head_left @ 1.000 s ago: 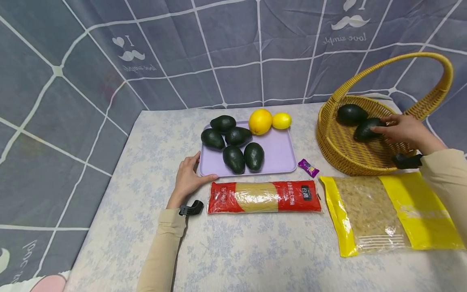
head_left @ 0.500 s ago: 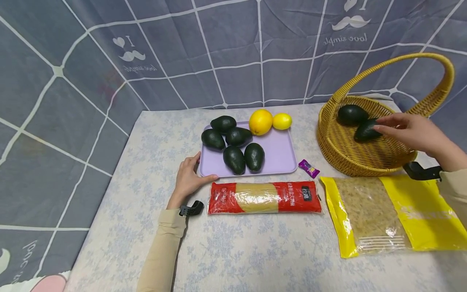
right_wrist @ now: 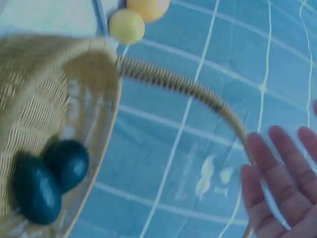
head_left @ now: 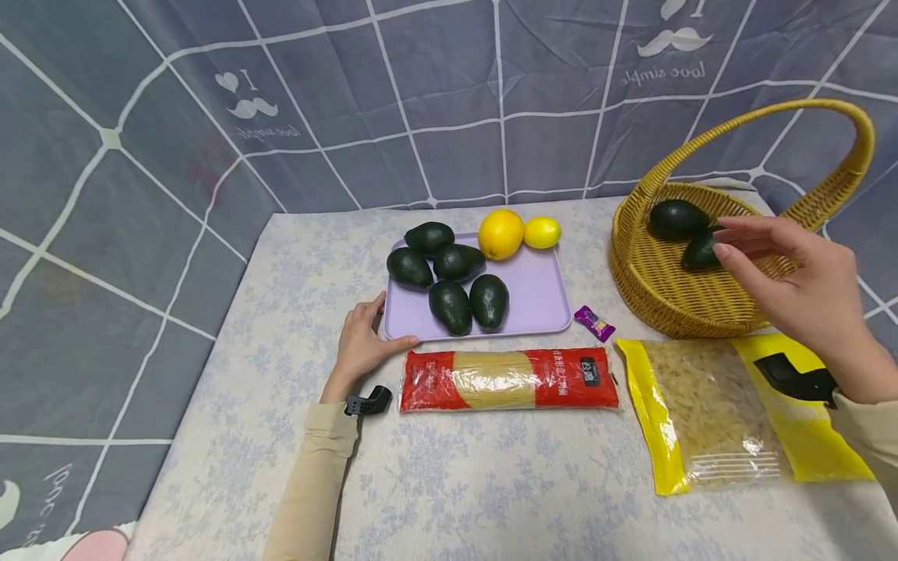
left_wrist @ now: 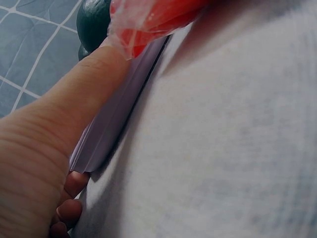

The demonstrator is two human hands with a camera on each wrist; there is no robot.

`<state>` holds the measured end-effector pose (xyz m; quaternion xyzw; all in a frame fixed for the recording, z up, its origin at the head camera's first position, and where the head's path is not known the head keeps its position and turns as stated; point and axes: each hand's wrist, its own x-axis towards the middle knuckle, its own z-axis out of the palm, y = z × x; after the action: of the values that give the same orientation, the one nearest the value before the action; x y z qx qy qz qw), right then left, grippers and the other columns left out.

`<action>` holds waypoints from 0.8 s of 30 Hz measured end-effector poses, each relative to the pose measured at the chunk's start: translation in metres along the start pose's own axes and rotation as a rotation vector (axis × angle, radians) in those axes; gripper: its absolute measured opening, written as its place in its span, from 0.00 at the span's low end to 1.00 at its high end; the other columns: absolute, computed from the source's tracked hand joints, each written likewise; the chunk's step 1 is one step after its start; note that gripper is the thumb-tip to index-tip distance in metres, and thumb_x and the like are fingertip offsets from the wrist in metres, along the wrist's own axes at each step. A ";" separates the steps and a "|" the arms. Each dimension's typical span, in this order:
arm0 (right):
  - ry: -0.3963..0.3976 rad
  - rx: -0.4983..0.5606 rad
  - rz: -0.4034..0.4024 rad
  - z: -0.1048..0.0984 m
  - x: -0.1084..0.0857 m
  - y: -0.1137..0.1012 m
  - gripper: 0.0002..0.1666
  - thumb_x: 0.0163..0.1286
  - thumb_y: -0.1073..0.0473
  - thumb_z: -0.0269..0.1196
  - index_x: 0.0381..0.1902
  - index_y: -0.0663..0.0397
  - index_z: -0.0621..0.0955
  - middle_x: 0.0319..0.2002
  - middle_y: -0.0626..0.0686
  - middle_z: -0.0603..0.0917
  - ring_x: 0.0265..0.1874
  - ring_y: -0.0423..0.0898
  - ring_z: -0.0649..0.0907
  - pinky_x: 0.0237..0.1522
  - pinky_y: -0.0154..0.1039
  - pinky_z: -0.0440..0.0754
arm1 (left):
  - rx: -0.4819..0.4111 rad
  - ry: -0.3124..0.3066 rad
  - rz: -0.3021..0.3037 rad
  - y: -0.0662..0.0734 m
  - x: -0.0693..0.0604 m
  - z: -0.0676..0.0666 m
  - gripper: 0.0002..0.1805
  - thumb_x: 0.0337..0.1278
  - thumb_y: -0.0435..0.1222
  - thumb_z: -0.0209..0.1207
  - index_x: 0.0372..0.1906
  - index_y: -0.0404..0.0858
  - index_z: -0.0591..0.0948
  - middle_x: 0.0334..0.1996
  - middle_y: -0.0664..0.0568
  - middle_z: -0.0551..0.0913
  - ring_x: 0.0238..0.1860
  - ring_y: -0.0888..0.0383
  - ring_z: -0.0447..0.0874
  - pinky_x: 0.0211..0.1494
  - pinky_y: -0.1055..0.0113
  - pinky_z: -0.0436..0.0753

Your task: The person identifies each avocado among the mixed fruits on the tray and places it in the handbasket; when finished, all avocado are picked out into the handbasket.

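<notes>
At the front-left corner of the lilac tray (head_left: 536,300), the left hand (head_left: 361,339) touches the rim, thumb along the front edge and fingers by the left side. The left wrist view shows this hand (left_wrist: 59,119) against the tray wall (left_wrist: 106,126). Several avocados (head_left: 459,262), an orange (head_left: 501,234) and a lemon (head_left: 542,232) lie on the tray. Over the right part of the wicker basket (head_left: 648,304) hovers the right hand (head_left: 807,284), empty, fingers extended. Two avocados (head_left: 677,220) (right_wrist: 37,191) rest together inside the basket.
A red noodle packet (head_left: 508,379) lies in front of the tray, and a small purple packet (head_left: 594,323) between tray and basket. The large yellow bag (head_left: 726,413) lies before the basket, whose tall handle (head_left: 758,117) arches upward. A patterned curtain (head_left: 456,101) stands behind.
The right hand has let go of the nearer avocado in the basket and moved right and toward the person, its fingers more spread. The left hand has stayed at the tray corner.
</notes>
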<state>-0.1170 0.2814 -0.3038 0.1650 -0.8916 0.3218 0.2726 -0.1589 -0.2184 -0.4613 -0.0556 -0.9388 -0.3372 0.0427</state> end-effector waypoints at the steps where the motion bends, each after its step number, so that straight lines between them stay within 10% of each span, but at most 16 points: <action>1: 0.020 0.035 -0.042 0.003 0.000 -0.004 0.19 0.61 0.70 0.65 0.51 0.65 0.81 0.42 0.27 0.76 0.36 0.23 0.75 0.39 0.21 0.67 | 0.000 -0.002 -0.002 0.000 0.000 0.000 0.58 0.32 0.54 0.75 0.72 0.36 0.61 0.51 0.41 0.71 0.51 0.46 0.65 0.52 0.52 0.66; 9: -0.008 0.273 -0.243 0.034 0.011 -0.029 0.14 0.60 0.68 0.66 0.43 0.72 0.82 0.38 0.58 0.84 0.36 0.33 0.80 0.40 0.24 0.72 | 0.018 -0.008 -0.022 0.001 -0.001 -0.001 0.59 0.32 0.54 0.75 0.72 0.36 0.60 0.51 0.42 0.71 0.50 0.47 0.65 0.51 0.53 0.66; 15: -0.160 0.255 -0.240 0.065 0.018 -0.042 0.23 0.50 0.77 0.69 0.46 0.62 0.83 0.40 0.52 0.84 0.36 0.35 0.78 0.39 0.27 0.74 | 0.015 -0.009 -0.027 0.003 0.000 0.000 0.59 0.32 0.54 0.75 0.72 0.35 0.60 0.50 0.41 0.70 0.49 0.46 0.64 0.49 0.53 0.66; 24: -0.369 0.233 -0.194 0.104 0.034 -0.059 0.18 0.61 0.65 0.67 0.51 0.54 0.83 0.46 0.50 0.84 0.42 0.46 0.80 0.40 0.39 0.77 | 0.013 -0.004 -0.020 0.001 0.000 0.000 0.59 0.32 0.54 0.75 0.71 0.35 0.61 0.49 0.42 0.71 0.48 0.47 0.65 0.48 0.54 0.66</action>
<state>-0.1562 0.1652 -0.3217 0.3362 -0.8632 0.3589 0.1138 -0.1592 -0.2176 -0.4610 -0.0465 -0.9417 -0.3312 0.0375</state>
